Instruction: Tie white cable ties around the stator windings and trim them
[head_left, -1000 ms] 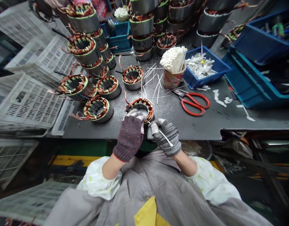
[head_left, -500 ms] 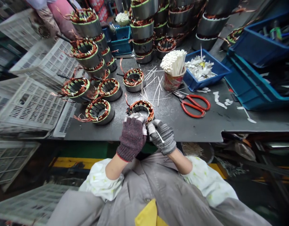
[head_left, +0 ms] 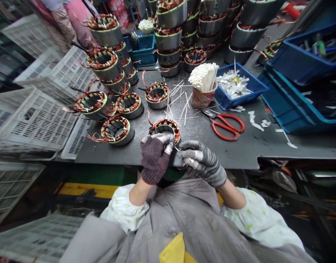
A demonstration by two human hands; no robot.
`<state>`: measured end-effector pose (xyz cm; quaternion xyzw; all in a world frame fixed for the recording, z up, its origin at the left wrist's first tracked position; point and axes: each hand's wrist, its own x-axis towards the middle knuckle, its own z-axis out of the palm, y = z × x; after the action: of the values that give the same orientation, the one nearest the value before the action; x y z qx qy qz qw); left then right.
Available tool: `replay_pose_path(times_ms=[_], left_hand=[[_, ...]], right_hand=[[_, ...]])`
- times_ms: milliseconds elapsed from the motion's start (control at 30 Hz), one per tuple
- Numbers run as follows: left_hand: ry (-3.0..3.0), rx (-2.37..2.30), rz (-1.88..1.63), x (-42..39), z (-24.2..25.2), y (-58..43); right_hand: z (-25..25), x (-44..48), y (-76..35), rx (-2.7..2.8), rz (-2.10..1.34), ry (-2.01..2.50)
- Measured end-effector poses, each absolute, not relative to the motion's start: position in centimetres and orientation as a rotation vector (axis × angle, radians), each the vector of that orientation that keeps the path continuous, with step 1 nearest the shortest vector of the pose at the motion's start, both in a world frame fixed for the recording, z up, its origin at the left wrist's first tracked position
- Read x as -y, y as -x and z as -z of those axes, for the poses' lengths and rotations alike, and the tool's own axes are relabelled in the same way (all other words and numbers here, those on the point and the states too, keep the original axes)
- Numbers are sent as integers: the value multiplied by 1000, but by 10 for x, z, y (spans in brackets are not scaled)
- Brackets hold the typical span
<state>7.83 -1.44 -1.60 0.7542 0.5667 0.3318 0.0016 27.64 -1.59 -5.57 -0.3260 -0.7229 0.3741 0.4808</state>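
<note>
We see the ring (head_left: 176, 133) near the front edge of the table (head_left: 230, 153), its copper windings uppermost and a wire rising at its far left. The left hand (head_left: 156, 157), in a maroon glove, holds the ring by its near side, the fingers curled over the rim. The right hand (head_left: 203, 162), in a grey striped glove, is just to the right, half closed, its fingers pointing toward the ring. A thin white stick (head_left: 177, 149) lies between the two hands; the view there is small, so we cannot tell whether the right fingers grip it or only touch it.

Beyond the ring we see loose sticks (head_left: 185, 117) scattered on the table. To their right stands a cup (head_left: 203, 96) packed with upright white-tipped sticks, with red-handled scissors (head_left: 211, 114) lying open in front of it. Just behind, a blue tray (head_left: 239, 102) holds white scraps (head_left: 235, 86). Larger bins (head_left: 293, 120) stand at the far right.

On the left we see other rings (head_left: 126, 137) standing singly, and tall stacks (head_left: 169, 44) of them toward the back. White crates (head_left: 44, 120) stand beside the table, and part of a co-worker in pink (head_left: 80, 18) shows behind them.
</note>
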Motion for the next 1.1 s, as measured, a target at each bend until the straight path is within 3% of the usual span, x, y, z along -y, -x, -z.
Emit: replay_pose_path(times_ms=[133,233,700,967,1100], left_hand=[[-2411,-1764,-1032,14,17,-77],[-2466,-1708,-1025,15,19,-76],[-2542,-1580,-1008,17,20,-70],[-2536,-1506,-909,18,15,-69],[-2493,-1615,-953,19,17,-73]], right_hand=[[56,6,-262,1348,-1335,961],[56,3,-255,1243,-1463,1037],[51,-6,-254,1628,-1079,1228],[43,-10,-260,2068,-566,1169],[34,-8,-254,1958,-580,1196]])
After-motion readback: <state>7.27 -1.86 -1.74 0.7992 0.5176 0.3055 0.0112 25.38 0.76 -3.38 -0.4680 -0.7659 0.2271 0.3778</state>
